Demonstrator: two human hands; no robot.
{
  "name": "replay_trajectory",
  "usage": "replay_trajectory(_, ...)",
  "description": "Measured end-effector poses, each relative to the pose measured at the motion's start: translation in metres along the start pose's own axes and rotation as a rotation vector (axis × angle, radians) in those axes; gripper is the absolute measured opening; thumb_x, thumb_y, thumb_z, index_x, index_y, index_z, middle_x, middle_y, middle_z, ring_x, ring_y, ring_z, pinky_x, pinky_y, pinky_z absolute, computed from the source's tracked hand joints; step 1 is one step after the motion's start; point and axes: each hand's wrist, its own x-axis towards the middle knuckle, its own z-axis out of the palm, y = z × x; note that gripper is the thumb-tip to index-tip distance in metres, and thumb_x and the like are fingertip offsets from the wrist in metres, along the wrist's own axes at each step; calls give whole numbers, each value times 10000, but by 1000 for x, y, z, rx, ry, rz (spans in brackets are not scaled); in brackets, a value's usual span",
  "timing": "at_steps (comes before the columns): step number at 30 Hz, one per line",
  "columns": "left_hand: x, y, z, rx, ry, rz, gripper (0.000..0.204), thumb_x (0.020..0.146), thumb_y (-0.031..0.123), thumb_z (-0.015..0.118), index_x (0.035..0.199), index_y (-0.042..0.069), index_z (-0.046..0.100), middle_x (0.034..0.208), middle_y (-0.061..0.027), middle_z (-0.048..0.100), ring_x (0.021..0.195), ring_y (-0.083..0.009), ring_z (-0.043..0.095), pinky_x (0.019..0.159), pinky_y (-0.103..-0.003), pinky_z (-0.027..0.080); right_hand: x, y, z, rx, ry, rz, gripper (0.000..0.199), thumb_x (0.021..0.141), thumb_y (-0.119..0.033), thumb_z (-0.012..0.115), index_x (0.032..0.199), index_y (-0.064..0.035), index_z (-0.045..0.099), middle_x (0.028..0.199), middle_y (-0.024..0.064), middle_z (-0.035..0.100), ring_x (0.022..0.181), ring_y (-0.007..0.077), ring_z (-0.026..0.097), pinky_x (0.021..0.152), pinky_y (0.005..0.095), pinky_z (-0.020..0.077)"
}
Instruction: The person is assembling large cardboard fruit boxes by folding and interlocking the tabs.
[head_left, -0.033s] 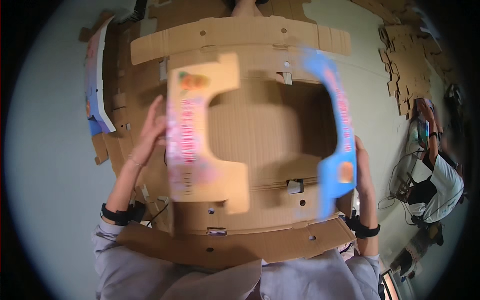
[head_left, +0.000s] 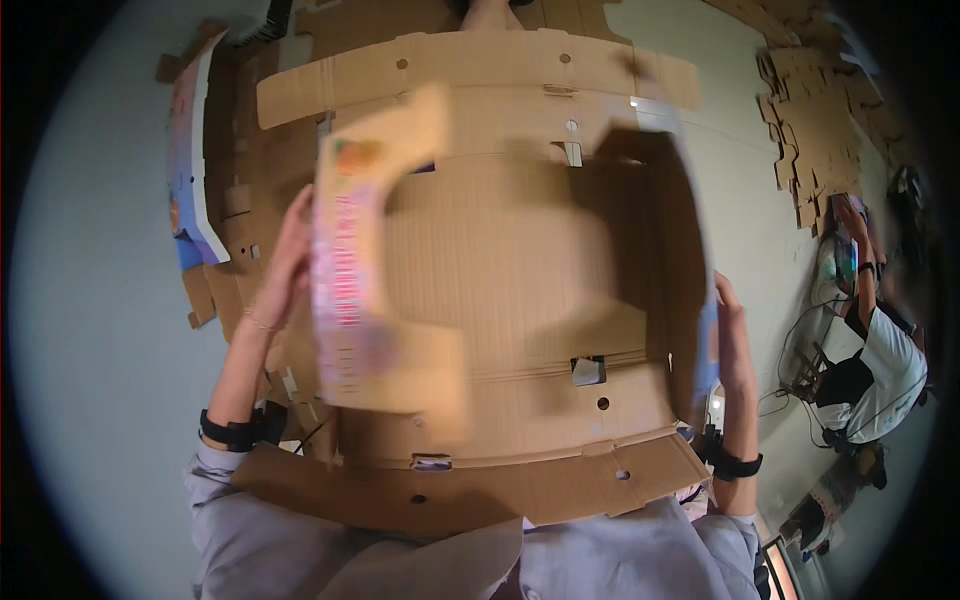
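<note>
Flat-cut corrugated carton: likely light, stiff, bends at creases. Left hand presses printed side flap; right hand flat against opposite flap; neither clenched.

2 flat, open hands: left hand and right hand palms facing inward.

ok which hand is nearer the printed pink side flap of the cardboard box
Left. The left hand presses the outside of the pink printed flap; the right hand is across the box, against the opposite flap.
</note>
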Motion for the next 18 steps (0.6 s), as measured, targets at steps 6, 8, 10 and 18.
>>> replay_trajectory(6,-50,52,-19,-492,110,126,627,936,499,417,1370,52,346,1244,-92,514,1064,-165,561,858,-276,482,-67,0,-59,300,-292,61,793,793,-580,597,1353,-67,368,1197,136,518,987,227,542,825,355,452)
replay_trajectory(8,-65,60,-21,-507,128,79,597,941,488,412,1357,61,379,1251,-88,509,1074,-163,558,859,-274,482,-82,-5,-59,138,-262,167,874,752,-571,658,1375,-52,330,1211,152,517,1024,235,544,829,350,454)
replay_trajectory(10,-74,57,-27,-504,52,86,570,946,478,406,1343,69,412,1258,-84,504,1084,-161,555,860,-271,481,-85,-12,-54,-4,-215,303,916,749,-450,720,1396,-7,246,1118,145,574,991,217,597,793,321,490)
replay_trajectory(18,-46,-5,-121,-91,29,213,235,810,150,553,1034,78,568,1021,-99,590,892,-148,599,763,-284,511,-82,-9,-25,141,-315,550,784,792,-270,707,1375,12,265,1088,116,592,782,177,643,664,292,522)
